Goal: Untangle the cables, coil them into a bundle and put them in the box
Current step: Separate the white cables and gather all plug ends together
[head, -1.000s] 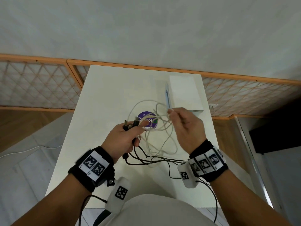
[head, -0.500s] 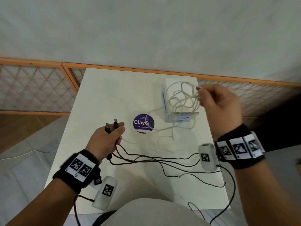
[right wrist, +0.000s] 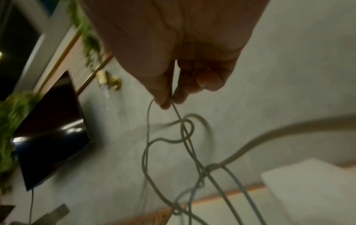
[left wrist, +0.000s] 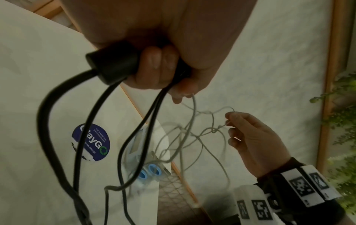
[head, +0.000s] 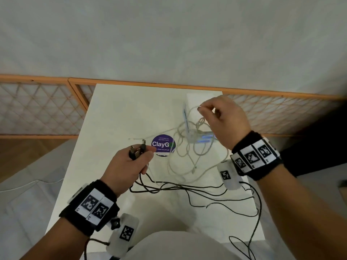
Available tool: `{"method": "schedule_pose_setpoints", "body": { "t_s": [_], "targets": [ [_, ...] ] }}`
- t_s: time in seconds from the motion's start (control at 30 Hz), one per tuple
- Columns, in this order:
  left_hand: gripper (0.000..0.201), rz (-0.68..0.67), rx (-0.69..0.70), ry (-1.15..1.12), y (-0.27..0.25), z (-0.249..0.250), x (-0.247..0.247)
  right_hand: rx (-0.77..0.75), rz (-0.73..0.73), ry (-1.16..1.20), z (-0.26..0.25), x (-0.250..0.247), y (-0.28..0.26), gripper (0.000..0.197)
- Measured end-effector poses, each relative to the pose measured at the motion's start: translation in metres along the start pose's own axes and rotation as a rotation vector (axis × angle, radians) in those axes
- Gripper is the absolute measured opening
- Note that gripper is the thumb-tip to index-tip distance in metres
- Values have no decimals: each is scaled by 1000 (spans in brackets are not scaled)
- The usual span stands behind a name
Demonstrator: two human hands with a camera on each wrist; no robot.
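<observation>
My left hand (head: 131,162) grips the plug ends of the black cables (head: 180,188) above the white table (head: 120,113); their USB plugs stick up from my fist, and the cords (left wrist: 84,137) trail down and right across the table. My right hand (head: 223,119) is raised over the white box (head: 199,102) and pinches a loop of the thin white cable (head: 184,152) between thumb and forefinger (right wrist: 165,97). The white cable (right wrist: 185,137) hangs from that pinch in knotted loops (left wrist: 212,129) down to the table.
A round purple sticker (head: 163,145) lies on the table left of the box (left wrist: 142,161). An orange-framed lattice rail (head: 37,107) runs behind the table, under a pale wall. The black cords run off the table's right edge (head: 257,209).
My hands have drawn apart. The right hand lifted the white cable up and right over the box, separating it from the black cables. The left hand stayed low with the plugs.
</observation>
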State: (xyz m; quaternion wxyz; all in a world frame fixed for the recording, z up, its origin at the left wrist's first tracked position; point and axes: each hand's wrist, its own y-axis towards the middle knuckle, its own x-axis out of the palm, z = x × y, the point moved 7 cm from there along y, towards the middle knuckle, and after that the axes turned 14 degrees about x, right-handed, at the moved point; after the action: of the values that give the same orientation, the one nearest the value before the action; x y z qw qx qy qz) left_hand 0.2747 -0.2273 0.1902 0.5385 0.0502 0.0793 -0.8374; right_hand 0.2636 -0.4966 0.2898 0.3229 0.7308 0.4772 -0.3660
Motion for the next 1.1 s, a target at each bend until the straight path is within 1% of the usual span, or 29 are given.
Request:
{"method": "schedule_pose_setpoints", "body": {
  "t_s": [0.03, 0.1, 0.13, 0.23, 0.33, 0.4, 0.43, 0.5, 0.53, 0.6, 0.63, 0.7, 0.77, 0.87, 0.93, 1.0, 1.03, 1.1],
  "targets": [
    [16, 7, 4, 2, -2, 0, 0, 1, -49, -2, -1, 0, 1, 11],
    [16, 6, 21, -8, -5, 7, 2, 21, -206, -30, -2, 7, -2, 13],
    [16, 7, 37, -14, -6, 12, 2, 28, -239, -6, -3, 10, -4, 14],
    [17, 25, 115, -19, -8, 27, 3, 5, -267, 32, -9, 14, -6, 12],
    [22, 11, 199, -45, -9, 47, 12, -14, -349, 32, -15, 26, -14, 11],
    [28, -17, 227, 1, -5, 56, 20, -35, -399, 65, -24, 32, -20, 8],
    [25, -39, 241, 34, -3, 60, 25, -46, -426, 101, -29, 34, -24, 7],
    [7, -80, 261, 122, 5, 63, 35, -53, -466, 185, -36, 35, -28, 6],
    [11, -94, 260, 167, 8, 63, 37, -52, -474, 194, -37, 35, -29, 6],
    [25, -112, 229, 233, 10, 61, 38, -59, -461, 122, -34, 40, -30, 6],
    [28, -116, 221, 243, 10, 62, 36, -64, -445, 69, -29, 46, -30, 4],
    [31, -118, 200, 222, 8, 66, 30, -57, -422, -5, -15, 59, -31, 4],
    [34, -90, 174, 183, 7, 69, 21, -25, -403, -26, 2, 75, -32, 6],
    [38, -79, 162, 193, 1, 75, 12, 0, -299, -7, 20, 88, -33, 8],
    [40, -76, 155, 208, -5, 78, 9, -47, -182, -73, 24, 92, -35, 8],
    [38, -72, 106, 156, -9, 77, 6, -71, -88, -130, 24, 93, -37, 12],
    [35, -82, 67, 117, -12, 75, 6, -58, -71, -163, 26, 96, -37, 14],
    [28, -133, 0, 101, -16, 69, 6, 14, -94, -219, 31, 98, -34, 18]
  ]
}}
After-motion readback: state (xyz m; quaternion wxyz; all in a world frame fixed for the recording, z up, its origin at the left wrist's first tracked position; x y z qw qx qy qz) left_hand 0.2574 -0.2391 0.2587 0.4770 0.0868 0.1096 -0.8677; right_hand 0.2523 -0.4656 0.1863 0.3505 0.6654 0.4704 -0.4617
